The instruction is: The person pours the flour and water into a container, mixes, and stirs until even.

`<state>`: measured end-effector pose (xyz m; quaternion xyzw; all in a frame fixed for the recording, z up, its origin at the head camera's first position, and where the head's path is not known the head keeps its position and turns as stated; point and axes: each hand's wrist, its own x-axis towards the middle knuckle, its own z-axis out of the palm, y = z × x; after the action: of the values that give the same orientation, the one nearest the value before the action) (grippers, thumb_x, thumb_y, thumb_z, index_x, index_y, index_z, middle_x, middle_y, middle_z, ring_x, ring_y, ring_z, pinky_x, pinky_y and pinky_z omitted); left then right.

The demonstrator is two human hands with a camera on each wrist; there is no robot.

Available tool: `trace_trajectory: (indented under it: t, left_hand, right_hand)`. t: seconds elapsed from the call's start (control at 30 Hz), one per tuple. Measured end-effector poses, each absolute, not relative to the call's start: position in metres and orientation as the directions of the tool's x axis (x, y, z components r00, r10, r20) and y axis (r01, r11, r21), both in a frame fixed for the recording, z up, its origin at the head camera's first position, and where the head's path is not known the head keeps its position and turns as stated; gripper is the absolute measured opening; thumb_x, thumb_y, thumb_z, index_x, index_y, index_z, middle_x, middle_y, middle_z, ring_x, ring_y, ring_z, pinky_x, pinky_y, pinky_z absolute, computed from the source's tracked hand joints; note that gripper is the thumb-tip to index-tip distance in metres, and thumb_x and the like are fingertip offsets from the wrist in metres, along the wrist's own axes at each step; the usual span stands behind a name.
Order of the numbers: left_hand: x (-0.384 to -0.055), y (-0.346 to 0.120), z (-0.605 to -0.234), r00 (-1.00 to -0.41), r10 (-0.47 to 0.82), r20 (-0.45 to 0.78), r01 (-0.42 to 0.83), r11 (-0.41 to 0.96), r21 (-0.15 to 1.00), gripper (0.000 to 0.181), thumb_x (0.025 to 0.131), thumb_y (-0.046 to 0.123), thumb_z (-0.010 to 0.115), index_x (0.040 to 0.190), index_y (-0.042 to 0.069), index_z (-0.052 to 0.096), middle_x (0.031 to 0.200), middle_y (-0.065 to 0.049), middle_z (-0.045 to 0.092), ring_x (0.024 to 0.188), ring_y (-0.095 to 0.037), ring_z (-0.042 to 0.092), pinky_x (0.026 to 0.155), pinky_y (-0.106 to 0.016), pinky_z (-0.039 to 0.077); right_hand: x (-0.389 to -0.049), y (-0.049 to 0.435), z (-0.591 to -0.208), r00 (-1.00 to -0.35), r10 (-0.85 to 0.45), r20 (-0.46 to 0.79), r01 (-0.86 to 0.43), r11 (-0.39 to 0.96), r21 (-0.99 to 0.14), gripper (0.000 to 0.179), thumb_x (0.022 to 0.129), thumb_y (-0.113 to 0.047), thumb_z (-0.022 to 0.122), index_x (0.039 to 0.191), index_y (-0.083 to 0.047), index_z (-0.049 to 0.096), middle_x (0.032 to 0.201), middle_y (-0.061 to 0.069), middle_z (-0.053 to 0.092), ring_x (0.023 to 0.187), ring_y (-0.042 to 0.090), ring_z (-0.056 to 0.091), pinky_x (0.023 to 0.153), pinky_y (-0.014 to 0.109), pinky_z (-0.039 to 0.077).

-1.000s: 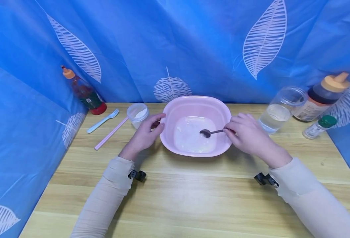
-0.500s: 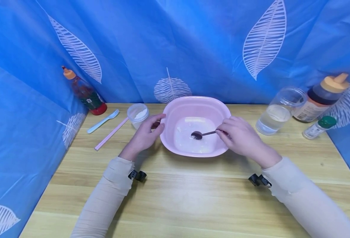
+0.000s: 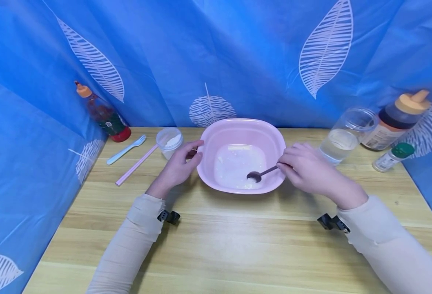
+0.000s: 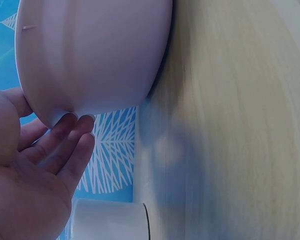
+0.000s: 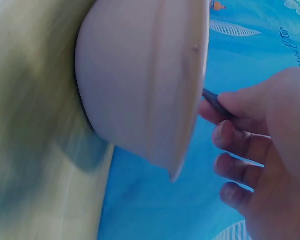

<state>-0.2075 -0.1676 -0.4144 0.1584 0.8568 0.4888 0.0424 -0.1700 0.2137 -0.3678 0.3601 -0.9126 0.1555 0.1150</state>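
A pink basin (image 3: 208, 175) with whitish liquid (image 3: 234, 165) in its bottom stands on the table. My left hand (image 3: 181, 163) steadies it by the left rim; in the left wrist view the thumb is at the rim and the fingertips (image 4: 84, 122) press the outer wall just under it. Over the right rim, my right hand (image 3: 308, 169) pinches the handle of a small dark brown spoon (image 3: 254, 176) between thumb and forefinger. The spoon's bowl is down at the liquid, near the front right. In the right wrist view, the basin's wall hides most of the spoon.
Left of the basin are a tub of white powder (image 3: 170, 143), a pink stick (image 3: 136, 164), a light blue fork (image 3: 126, 150) and a red sauce bottle (image 3: 109, 116). To the right stand a glass of clear liquid (image 3: 339, 143), a dark sauce bottle (image 3: 388, 124) and a green-capped shaker (image 3: 393, 157).
The spoon's bowl swings left, then back right and toward the front of the basin, the right hand travelling with it. The left hand and the basin stay in place.
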Motion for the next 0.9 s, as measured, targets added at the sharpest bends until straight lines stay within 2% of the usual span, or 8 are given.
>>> trace_trajectory:
  t: [0.1,0.23,0.33,0.53,0.7,0.9]
  left_hand:
    - [-0.208,-0.169,-0.416,-0.945,0.314,0.092,0.239,0.471,0.849,0.047,0.111,0.014,0.056,0.156,-0.001,0.053,0.152,-0.023,0.059,0.13,-0.041,0.064,0.118,-0.055,0.051]
    - [-0.209,-0.169,-0.417,-0.943,0.319,0.098,0.248,0.473,0.845,0.047,0.111,0.013,0.056,0.156,-0.001,0.053,0.151,-0.024,0.059,0.131,-0.041,0.065,0.118,-0.055,0.051]
    - [-0.208,-0.169,-0.416,-0.943,0.321,0.088,0.241,0.478,0.845,0.048,0.111,0.014,0.056,0.156,-0.001,0.053,0.151,-0.023,0.059,0.131,-0.04,0.064,0.118,-0.055,0.051]
    - [-0.209,-0.169,-0.415,-0.947,0.314,0.074,0.226,0.482,0.847,0.048,0.111,0.016,0.057,0.157,0.002,0.053,0.151,-0.022,0.06,0.131,-0.039,0.064,0.119,-0.054,0.051]
    - [-0.209,-0.169,-0.415,-0.946,0.318,0.069,0.223,0.479,0.849,0.048,0.111,0.016,0.056,0.157,0.002,0.053,0.152,-0.021,0.059,0.131,-0.039,0.064,0.119,-0.054,0.051]
    - [-0.21,-0.168,-0.416,-0.945,0.32,0.071,0.226,0.477,0.849,0.048,0.111,0.015,0.056,0.157,0.002,0.053,0.153,-0.021,0.058,0.132,-0.039,0.063,0.119,-0.054,0.05]
  right_hand:
    - [-0.17,0.205,-0.372,-0.723,-0.617,0.312,-0.689,0.68,-0.252,0.005,0.098,-0.011,0.075,0.097,-0.011,0.08,0.093,0.002,0.075,0.094,0.026,0.064,0.087,0.049,0.049]
    - [-0.173,0.192,-0.382,-0.724,-0.599,0.341,-0.687,0.671,-0.28,0.008,0.099,-0.011,0.074,0.094,-0.009,0.079,0.088,0.002,0.072,0.089,0.023,0.062,0.084,0.045,0.051]
    - [-0.176,0.188,-0.383,-0.748,-0.575,0.332,-0.66,0.699,-0.276,0.009,0.099,-0.012,0.074,0.094,-0.008,0.08,0.087,0.004,0.071,0.086,0.024,0.06,0.083,0.044,0.05]
    - [-0.178,0.197,-0.373,-0.793,-0.528,0.302,-0.599,0.767,-0.23,0.011,0.099,-0.012,0.072,0.098,-0.005,0.08,0.094,0.009,0.076,0.092,0.03,0.062,0.087,0.05,0.05]
    - [-0.176,0.206,-0.37,-0.782,-0.535,0.32,-0.611,0.759,-0.226,0.008,0.097,-0.01,0.074,0.096,-0.007,0.081,0.095,0.008,0.078,0.093,0.03,0.063,0.086,0.049,0.048]
    - [-0.173,0.203,-0.375,-0.748,-0.586,0.312,-0.661,0.699,-0.274,0.006,0.098,-0.011,0.074,0.094,-0.01,0.079,0.091,0.004,0.075,0.093,0.027,0.063,0.089,0.049,0.048]
